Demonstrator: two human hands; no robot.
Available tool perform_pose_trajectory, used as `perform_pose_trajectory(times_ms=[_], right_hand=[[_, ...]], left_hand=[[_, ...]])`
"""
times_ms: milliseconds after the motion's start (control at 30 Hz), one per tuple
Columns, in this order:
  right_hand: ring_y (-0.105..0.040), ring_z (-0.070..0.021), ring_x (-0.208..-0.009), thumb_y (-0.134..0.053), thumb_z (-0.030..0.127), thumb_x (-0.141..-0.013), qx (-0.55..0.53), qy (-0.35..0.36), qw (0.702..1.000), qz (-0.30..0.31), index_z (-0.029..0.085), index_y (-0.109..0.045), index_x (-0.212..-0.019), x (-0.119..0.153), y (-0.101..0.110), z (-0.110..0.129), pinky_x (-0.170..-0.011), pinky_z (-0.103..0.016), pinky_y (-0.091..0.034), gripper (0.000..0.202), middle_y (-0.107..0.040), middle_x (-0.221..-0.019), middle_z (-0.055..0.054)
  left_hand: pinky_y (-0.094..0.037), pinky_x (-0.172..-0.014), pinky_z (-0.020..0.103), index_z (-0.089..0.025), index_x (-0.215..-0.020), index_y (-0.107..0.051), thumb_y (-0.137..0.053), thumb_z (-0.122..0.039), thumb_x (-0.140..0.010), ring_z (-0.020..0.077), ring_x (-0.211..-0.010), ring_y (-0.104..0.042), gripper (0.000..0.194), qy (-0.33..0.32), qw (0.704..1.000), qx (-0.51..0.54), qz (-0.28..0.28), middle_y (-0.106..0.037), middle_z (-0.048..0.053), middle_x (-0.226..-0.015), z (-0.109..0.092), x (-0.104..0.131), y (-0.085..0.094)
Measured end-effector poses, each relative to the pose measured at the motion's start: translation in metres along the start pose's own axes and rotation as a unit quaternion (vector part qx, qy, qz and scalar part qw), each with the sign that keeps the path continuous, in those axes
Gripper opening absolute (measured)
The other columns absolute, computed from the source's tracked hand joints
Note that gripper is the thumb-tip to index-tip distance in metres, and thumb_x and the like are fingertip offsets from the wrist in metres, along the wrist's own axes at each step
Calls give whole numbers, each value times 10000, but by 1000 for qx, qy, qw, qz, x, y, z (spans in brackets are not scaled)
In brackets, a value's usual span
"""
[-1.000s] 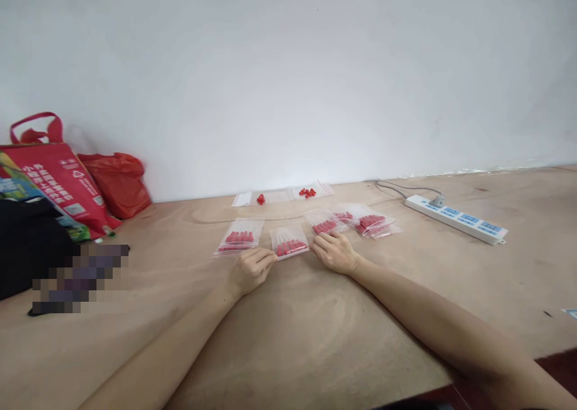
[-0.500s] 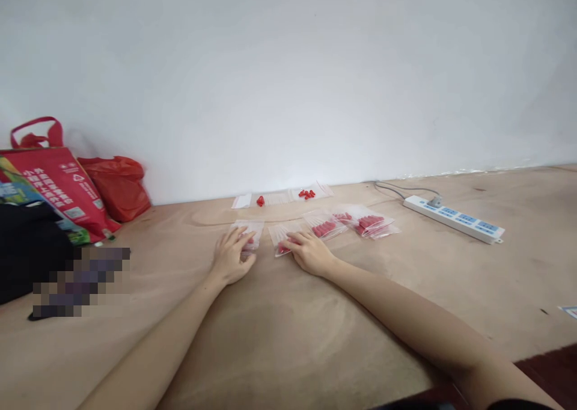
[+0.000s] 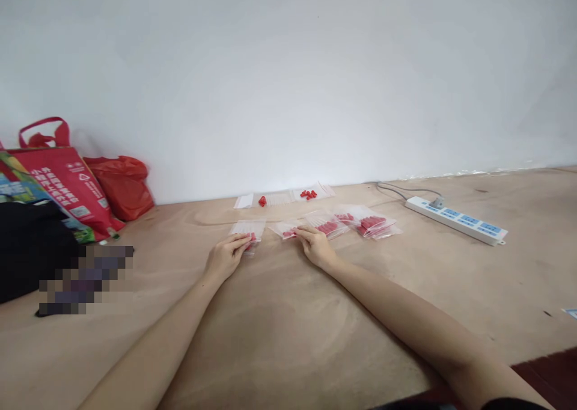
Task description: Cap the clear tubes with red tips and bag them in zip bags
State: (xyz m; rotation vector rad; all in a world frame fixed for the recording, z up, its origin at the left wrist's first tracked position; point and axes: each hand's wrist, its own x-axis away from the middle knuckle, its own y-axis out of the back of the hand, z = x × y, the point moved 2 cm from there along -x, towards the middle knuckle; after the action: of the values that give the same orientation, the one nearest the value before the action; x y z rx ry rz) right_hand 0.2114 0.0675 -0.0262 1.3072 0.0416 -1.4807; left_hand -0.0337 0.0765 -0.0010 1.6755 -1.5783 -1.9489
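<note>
My left hand (image 3: 228, 257) is closed in a pinch at the lower part of a small clear zip bag (image 3: 249, 225) that has red pieces inside. Thumb and fingers of my right hand (image 3: 319, 249) are pressed together on the near right side of a second zip bag (image 3: 285, 232), also with red pieces in it. Just beyond my right hand lies another zip bag (image 3: 330, 226) filled with red pieces. Further right, several filled bags (image 3: 372, 225) overlap in a pile. The exact shape of the bagged pieces is too small to make out.
Near the wall, a loose red piece (image 3: 262, 201) and a cluster of red pieces (image 3: 309, 195) rest on flat clear bags. A power strip (image 3: 455, 219) with a plugged-in cable is on the right. A red shopping bag (image 3: 63, 184) and a red plastic bag (image 3: 124, 187) stand left.
My left hand's spread fingers have drawn together into a pinch at the bag. My right hand's fingers have also closed at its bag. The view has shifted slightly.
</note>
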Motion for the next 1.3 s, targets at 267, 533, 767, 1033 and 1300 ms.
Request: perform_pose_trajectory(times_ms=[267, 533, 767, 1033, 1300], right_hand=[[-496, -188, -1025, -425, 260, -844, 107, -36, 986, 126, 147, -600, -955, -6, -3, 6, -840, -284, -404, 237, -565, -1077, -122], [-447, -252, -985, -419, 237, -796, 207, -100, 967, 114, 160, -570, -1055, -3, 16, 13, -814, -381, -349, 310, -533, -1066, -131], [-468, -190, -891, -543, 201, -699, 49, 83, 990, 107, 198, -573, -1058, 22, 43, 20, -763, -332, -350, 360, -554, -979, -67], [-445, -134, -697, -479, 222, -829, 123, 250, 960, 34, 206, -641, -768, 23, 40, 32, -663, -287, -293, 173, -580, -678, -20], [-416, -125, -636, -453, 183, -837, 123, 281, 952, 7, 165, -619, -716, 38, 59, 42, -626, -271, -296, 206, -545, -611, -19]], left_hand=[[-481, -684, 287, -209, -828, -672, -458, -280, -844, 168, -766, -609, 225, 14, 997, -10, -76, -678, 24, -815, -26, -5, 8], [-476, -683, 278, -182, -779, -655, -500, -241, -836, 148, -708, -589, 175, -157, 987, 17, -30, -668, 20, -759, -84, 5, -9], [-489, -663, 276, -176, -814, -654, -491, -199, -837, 150, -717, -601, 166, -149, 988, 43, -3, -666, 24, -779, -92, 8, -12], [-497, -634, 257, -190, -819, -652, -528, -214, -815, 139, -701, -609, 126, -173, 983, 60, -6, -671, 11, -769, -97, 13, -6], [-518, -631, 246, -156, -856, -622, -478, -157, -830, 141, -715, -629, 147, -276, 959, -10, -57, -671, 46, -796, -97, 28, 19]])
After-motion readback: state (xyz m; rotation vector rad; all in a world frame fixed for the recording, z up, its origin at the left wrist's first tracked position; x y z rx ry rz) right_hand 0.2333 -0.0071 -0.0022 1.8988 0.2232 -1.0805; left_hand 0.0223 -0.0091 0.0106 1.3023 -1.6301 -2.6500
